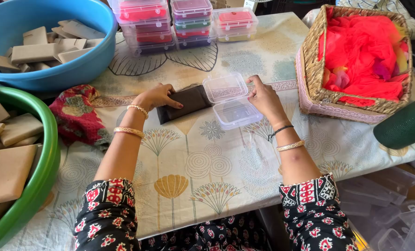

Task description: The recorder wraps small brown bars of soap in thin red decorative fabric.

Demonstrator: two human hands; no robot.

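Note:
A dark brown folded cloth (189, 100) lies flat on the patterned tablecloth (207, 162). My left hand (157, 96) rests on its left end, with the index finger pressing down on it. Just to its right sits a small clear plastic box (235, 113) with its hinged lid (225, 87) flipped open toward the back. My right hand (262, 96) touches the right edge of the box near the hinge, fingers curled against it.
A blue tub (84, 65) and a green tub (42, 181) at the left hold brown wrapped packets. Stacked clear boxes with coloured contents (189, 21) stand at the back. A wicker basket of red net fabric (361, 56) sits right. A red patterned cloth (77, 114) lies left.

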